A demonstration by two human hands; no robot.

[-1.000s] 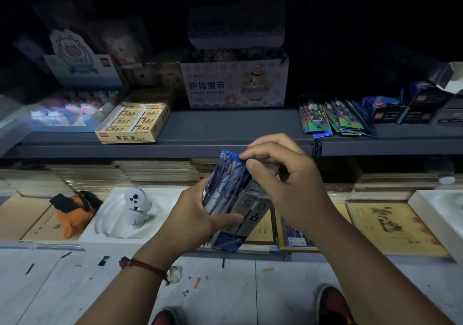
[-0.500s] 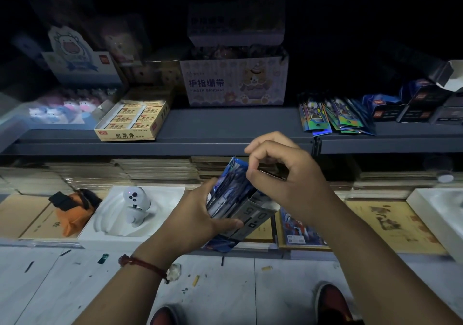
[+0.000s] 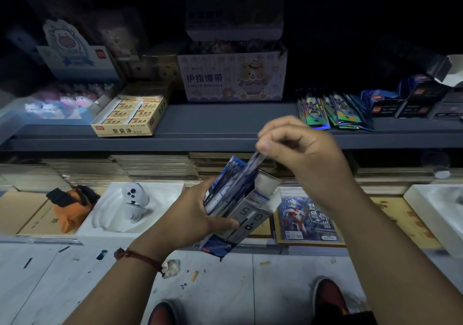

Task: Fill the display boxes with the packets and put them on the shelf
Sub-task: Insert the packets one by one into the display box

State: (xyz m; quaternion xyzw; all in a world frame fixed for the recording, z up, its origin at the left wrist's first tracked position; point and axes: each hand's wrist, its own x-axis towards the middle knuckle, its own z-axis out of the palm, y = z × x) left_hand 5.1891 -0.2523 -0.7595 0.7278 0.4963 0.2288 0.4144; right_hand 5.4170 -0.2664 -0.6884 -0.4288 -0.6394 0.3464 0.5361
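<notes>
Display box (image 3: 246, 214) sits tilted in your left grip (image 3: 193, 214), whose fingers curl round its side, held in the air in front of the lower ledge (image 3: 313, 248). Your right grip (image 3: 300, 154) pinches the top of one packet (image 3: 246, 174) that stands partly out of the open mouth. The box leans right, so a snag on its flap could, I judge, drag neighbouring packets out or crease the one you pinch. A slack left hold would drop the lot.

Nearest you, the floor (image 3: 225, 287) is pale and littered with scraps. Beyond it, the ledge carries flat card packs and a white toy (image 3: 132, 199). Farther off, the dim grey shelf (image 3: 213, 124) holds loose packets (image 3: 333, 114) at right and an eraser box (image 3: 130, 116) at left.
</notes>
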